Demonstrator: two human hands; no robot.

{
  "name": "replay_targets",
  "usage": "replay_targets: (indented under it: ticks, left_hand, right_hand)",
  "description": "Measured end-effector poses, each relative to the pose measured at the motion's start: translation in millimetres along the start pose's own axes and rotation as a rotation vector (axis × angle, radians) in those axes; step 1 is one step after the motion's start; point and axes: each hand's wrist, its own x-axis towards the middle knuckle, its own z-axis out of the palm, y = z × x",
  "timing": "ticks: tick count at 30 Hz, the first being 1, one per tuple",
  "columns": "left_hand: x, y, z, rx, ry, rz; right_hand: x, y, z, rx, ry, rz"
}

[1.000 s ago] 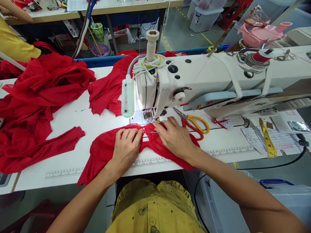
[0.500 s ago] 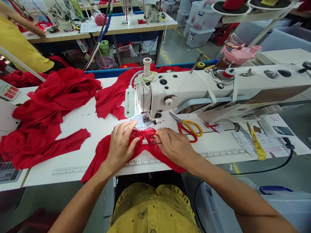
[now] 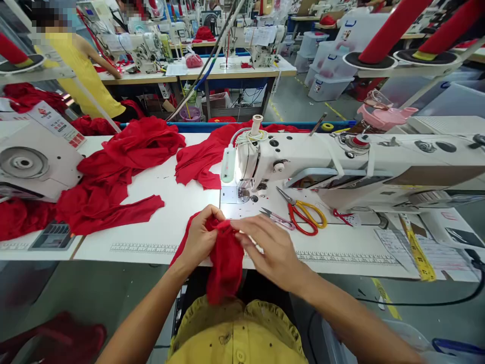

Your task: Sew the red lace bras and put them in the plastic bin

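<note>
My left hand is closed in a pinch on a red fabric piece, gathered near the table's front edge. The cloth hangs down over the edge toward my lap. At its top edge, the fingertips and thumb of my right hand come together on the cloth. Beyond my hands stands a white sewing machine, its presser foot with no cloth under it. Small thread snips lie to the right of the needle area, beside scissors with red and yellow handles.
Heaped red cloth covers the table's left part, and another red piece lies behind the needle area. A printed ruler runs along the front edge. A yellow tape measure hangs at right. A person in yellow stands at back left.
The red piece has been pulled toward me from beside the presser foot and bunched up. A thin dark tip that stuck out from my right hand is gone; snips now lie by the scissors. My view has tilted up.
</note>
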Motion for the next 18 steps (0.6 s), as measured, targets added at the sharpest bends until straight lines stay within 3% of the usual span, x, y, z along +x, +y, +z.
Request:
replay_targets:
  ticks: [9, 18]
  left_hand:
    - [-3.2, -4.3, 2.5, -0.125, -0.176, -0.117]
    - [-18.8, 5.0, -4.5, -0.004, -0.232, 0.055]
  right_hand:
    - [9.2, 14.3, -7.4, 0.242, -0.159, 0.181]
    - [7.4, 16.0, 0.7, 0.383, -0.170, 0.562]
